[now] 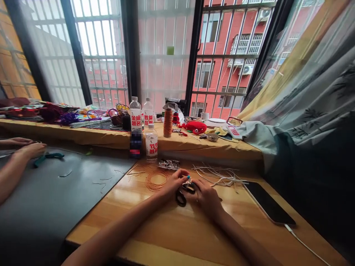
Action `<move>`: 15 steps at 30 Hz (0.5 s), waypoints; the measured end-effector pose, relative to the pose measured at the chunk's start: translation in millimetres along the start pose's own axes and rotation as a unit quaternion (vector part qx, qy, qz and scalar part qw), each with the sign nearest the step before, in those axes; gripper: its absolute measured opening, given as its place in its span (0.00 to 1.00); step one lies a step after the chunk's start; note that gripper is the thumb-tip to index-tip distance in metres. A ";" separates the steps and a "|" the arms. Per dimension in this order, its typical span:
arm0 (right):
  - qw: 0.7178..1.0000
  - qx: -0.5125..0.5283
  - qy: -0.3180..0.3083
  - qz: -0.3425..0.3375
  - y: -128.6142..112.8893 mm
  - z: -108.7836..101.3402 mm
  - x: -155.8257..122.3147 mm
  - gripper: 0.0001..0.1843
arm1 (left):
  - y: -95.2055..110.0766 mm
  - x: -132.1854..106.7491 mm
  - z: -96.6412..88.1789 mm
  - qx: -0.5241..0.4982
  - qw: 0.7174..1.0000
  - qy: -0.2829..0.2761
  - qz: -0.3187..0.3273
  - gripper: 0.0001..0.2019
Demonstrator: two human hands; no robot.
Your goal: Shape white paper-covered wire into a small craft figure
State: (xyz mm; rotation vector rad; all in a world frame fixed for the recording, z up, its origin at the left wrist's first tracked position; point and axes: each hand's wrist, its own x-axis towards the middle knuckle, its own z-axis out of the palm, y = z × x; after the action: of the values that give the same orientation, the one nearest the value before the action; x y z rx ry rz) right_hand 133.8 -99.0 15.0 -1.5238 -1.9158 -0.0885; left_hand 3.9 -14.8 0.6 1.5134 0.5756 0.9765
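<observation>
Blue piece (189,177) sits between left hand (176,182) and right hand (206,194), fingertips close together, left nearer; its long axis and either hand's grip I cannot tell.

We seem to be in a room of a home given over to handcraft. Ahead of our left grip (176,183) and right grip (208,196), barred windows (163,77) face a red building (227,37) with air conditioners, and a patterned curtain (313,99) hangs to their right. On the cloth-covered ledge (227,147) before us sit an orange spool (168,123) and a red stuffed toy (196,127). Our wooden desk (161,229) carries a cord coil (149,183) just left of the left grip; farther left shows another person's forearm (12,173).
</observation>
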 end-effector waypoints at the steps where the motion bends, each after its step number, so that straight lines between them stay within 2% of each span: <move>1: 1.000 -0.008 0.005 0.013 0.7 0.4 -0.7 0.12 | 1.0 -1.4 0.4 0.011 1.000 -0.007 0.012 0.15; 4: 0.999 -0.038 0.010 0.024 5.2 -0.7 -1.2 0.12 | 4.9 -5.4 1.3 0.062 0.995 -0.080 0.012 0.14; 5: 0.999 -0.052 0.001 0.015 7.1 -1.8 -1.0 0.11 | 5.7 -6.1 1.5 0.073 0.994 -0.082 0.010 0.13; 8: 0.993 -0.106 -0.050 -0.014 13.0 -7.8 1.1 0.10 | 5.3 -5.6 1.4 0.091 0.995 -0.049 0.010 0.12; 10: 0.984 -0.159 -0.079 0.000 17.5 -14.1 3.4 0.11 | 3.9 -3.6 0.6 0.081 0.997 -0.013 -0.001 0.13; 13: 0.951 -0.277 -0.074 0.111 28.5 -28.4 6.7 0.14 | 2.8 -0.9 -1.9 0.062 0.997 0.041 -0.022 0.15; 15: 0.905 -0.348 -0.038 0.241 39.9 -40.7 6.7 0.14 | 2.5 -0.1 -3.3 0.060 0.996 0.061 -0.027 0.15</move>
State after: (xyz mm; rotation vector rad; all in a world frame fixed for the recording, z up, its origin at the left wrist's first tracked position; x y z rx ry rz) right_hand 187.2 -99.0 36.0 -2.4665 -1.5706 -0.5460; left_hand 0.6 -13.6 2.9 1.5432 0.7718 1.0128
